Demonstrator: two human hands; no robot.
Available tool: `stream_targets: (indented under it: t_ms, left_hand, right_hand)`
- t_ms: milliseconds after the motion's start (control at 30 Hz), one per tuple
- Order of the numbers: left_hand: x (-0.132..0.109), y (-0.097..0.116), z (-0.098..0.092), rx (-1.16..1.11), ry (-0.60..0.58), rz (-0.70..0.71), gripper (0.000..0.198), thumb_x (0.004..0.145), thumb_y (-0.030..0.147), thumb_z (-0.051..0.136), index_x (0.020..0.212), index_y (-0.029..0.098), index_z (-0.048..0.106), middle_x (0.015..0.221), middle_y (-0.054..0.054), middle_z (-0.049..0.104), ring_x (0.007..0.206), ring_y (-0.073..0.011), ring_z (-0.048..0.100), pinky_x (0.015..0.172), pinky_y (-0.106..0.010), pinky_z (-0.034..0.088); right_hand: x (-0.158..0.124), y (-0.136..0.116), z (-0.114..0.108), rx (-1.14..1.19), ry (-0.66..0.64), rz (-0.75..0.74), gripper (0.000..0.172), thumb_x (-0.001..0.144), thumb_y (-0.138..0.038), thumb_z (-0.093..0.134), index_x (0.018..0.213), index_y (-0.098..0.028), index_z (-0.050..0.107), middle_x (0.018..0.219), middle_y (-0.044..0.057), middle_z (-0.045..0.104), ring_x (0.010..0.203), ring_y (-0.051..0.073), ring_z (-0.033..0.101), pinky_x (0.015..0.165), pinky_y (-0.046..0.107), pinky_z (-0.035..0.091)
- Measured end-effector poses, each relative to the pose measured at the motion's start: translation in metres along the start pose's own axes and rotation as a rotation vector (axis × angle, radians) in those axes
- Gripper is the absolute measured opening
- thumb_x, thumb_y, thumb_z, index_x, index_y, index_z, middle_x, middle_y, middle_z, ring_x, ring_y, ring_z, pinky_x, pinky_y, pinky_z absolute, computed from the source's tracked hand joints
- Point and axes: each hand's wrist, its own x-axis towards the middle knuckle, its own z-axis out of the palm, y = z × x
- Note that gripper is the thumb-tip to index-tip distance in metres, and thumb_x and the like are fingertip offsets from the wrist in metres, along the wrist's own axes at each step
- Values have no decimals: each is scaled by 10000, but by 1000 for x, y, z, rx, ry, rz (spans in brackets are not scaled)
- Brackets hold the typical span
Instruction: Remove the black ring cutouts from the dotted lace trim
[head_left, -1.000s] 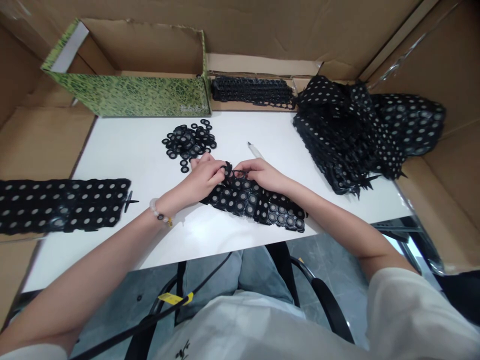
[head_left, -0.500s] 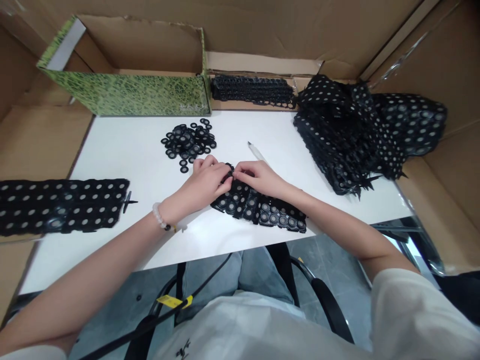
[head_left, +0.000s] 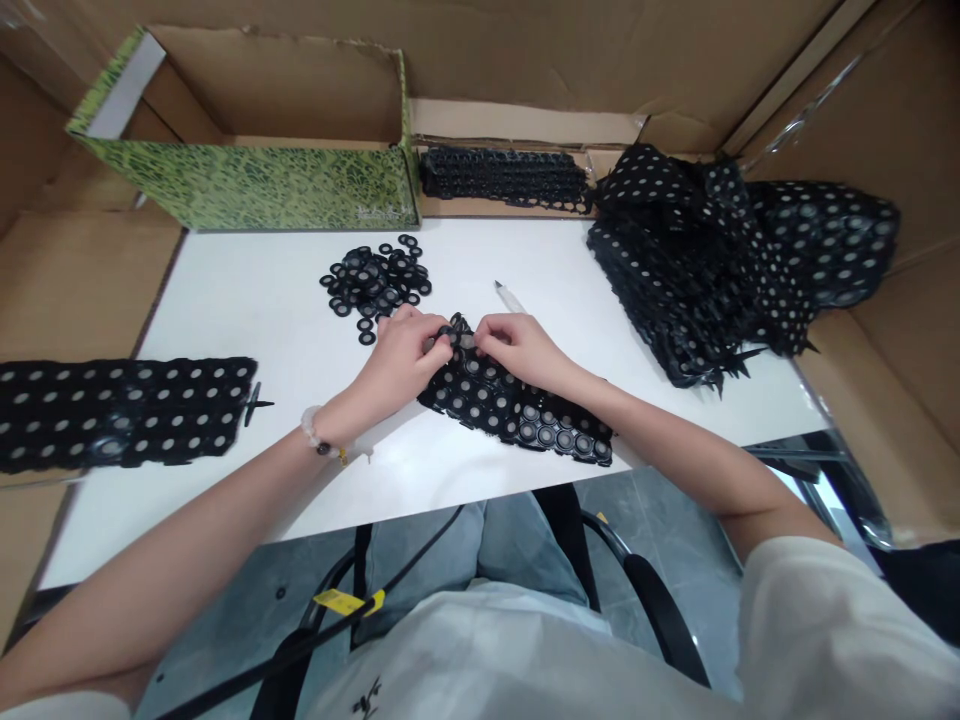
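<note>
A black rubber sheet (head_left: 480, 392) with rows of pale round spots lies on the table between my hands, its far edge lifted. My left hand (head_left: 411, 345) pinches that far edge at its left corner, thumb against curled fingers. My right hand (head_left: 520, 347) grips the same edge a little to the right, thumb and forefinger closed on it. Several loose black rings (head_left: 375, 280) form a pile just beyond my left hand. A pen-like white tool with a dark tip (head_left: 508, 296) rests behind my right hand.
A second spotted sheet (head_left: 172, 405) lies at the left. At the back stand a green patterned box (head_left: 262, 185) and a stack of black perforated strips (head_left: 506, 178). A heap of spotted sheets (head_left: 675, 270) fills the right rear. Cardboard walls (head_left: 570, 60) surround the white table (head_left: 375, 480).
The far edge of the sheet has risen and shows more between my hands. My fingers have moved slightly apart, the left hand shifting a little left and the right slightly up.
</note>
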Motion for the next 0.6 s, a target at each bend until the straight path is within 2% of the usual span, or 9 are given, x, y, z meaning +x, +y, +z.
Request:
stream_targets:
  t_ms: [100,333,433,533,567,600]
  left_hand:
    - [0,-2,0,-19,62,18,237,922,352,395,715,241,433,738,-66,605,913,-296,531,816,-461,401]
    - [-8,-1,8,106,208,148,260,987,366,396,847,235,572,870,-87,703,990,-313,562,908,-496,393]
    - [-10,-5,2,104,399,205,280,1026,389,356,881,243,546,910,-83,697,984,-297,582,919,-487,415]
    - [-7,-16,-15,112,643,122,355,1073,457,290,922,246,531,904,-61,658,973,-269,562,950,-476,420]
    - [-5,-21,-22,143,661,68,380,1081,487,294,939,240,545,921,-56,654,998,-265,543,975,-482,402]
    - [-3,-27,-29,185,620,10,398,1088,507,310,965,230,569,966,-56,657,1045,-268,520,997,-493,376]
  right_hand:
    - [2,1,-2,39,-16,47,177,889,-229,548,714,-208,566,726,-20,637,724,154,558,782,362,467]
    - [6,0,-4,55,-63,70,240,884,-227,528,648,-214,490,644,-37,500,696,150,486,774,349,448]
    - [6,-1,-5,44,-61,117,266,866,-243,546,617,-218,455,620,-40,445,681,149,448,731,333,403]
    - [6,0,-7,45,-51,140,249,861,-248,556,628,-215,475,630,-41,450,687,149,452,741,325,393]
    - [6,-1,-8,42,-57,139,216,865,-241,553,655,-208,518,653,-36,485,705,153,474,762,327,403]
    - [6,-1,-9,35,-68,141,184,873,-237,551,693,-200,568,682,-28,527,730,160,504,789,333,414]
